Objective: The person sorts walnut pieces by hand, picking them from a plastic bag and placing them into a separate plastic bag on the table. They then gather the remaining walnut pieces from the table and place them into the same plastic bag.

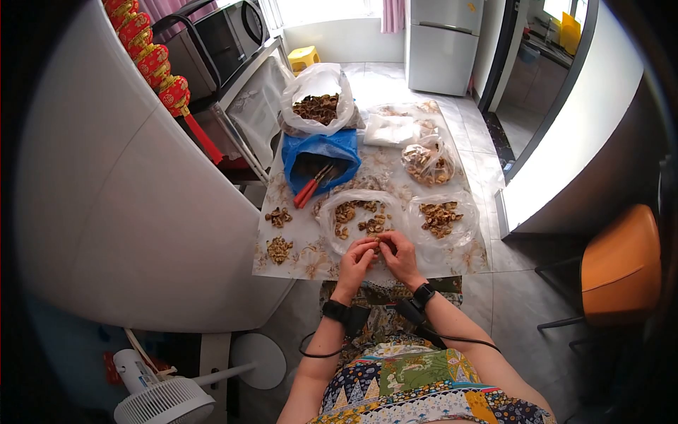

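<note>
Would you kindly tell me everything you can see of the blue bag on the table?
The blue bag is thin, crumpled plastic, lying on the far left of the table with its dark mouth open toward the person. A tool with red handles sticks out of the mouth onto the table. A white bag of brown pieces touches it from behind. What else it holds cannot be seen.
</note>
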A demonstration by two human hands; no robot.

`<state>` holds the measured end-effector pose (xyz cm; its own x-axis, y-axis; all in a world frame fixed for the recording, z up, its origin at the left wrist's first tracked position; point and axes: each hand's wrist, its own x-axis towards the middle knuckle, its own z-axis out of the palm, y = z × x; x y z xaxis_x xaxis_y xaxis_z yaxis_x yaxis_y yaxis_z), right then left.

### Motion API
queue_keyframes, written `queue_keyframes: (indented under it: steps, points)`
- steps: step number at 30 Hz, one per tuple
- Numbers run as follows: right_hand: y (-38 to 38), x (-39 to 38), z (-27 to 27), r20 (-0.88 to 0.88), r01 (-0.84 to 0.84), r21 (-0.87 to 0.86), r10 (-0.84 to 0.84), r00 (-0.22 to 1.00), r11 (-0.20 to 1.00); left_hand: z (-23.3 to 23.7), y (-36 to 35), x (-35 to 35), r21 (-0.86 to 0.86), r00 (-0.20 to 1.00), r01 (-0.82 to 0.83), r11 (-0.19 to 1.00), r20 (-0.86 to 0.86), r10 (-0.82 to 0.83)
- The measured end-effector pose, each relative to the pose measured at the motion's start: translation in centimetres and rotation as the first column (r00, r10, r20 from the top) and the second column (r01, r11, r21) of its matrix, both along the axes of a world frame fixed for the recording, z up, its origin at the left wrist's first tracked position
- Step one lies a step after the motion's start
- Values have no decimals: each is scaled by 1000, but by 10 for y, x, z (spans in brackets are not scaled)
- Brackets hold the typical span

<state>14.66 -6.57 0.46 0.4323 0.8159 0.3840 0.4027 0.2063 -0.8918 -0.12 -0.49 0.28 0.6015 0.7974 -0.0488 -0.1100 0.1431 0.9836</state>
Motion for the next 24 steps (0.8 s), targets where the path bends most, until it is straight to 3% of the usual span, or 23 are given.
queue_keyframes:
  steps: [5, 8, 24]
  points:
    - [-1, 2, -3, 17, -1, -77, 2, 1000, 997, -4, 2, -1, -108, 999, -37, 993, 14, 39]
    - [-2, 3, 4, 90, -12, -68, 18, 996, 998, -12, 6, 0, -115, 999, -41, 993, 6, 42]
    - [1, 1, -5, 146, -5, -52, 12, 989, 999, -7, 2, 0, -139, 994, -99, 985, 29, 104]
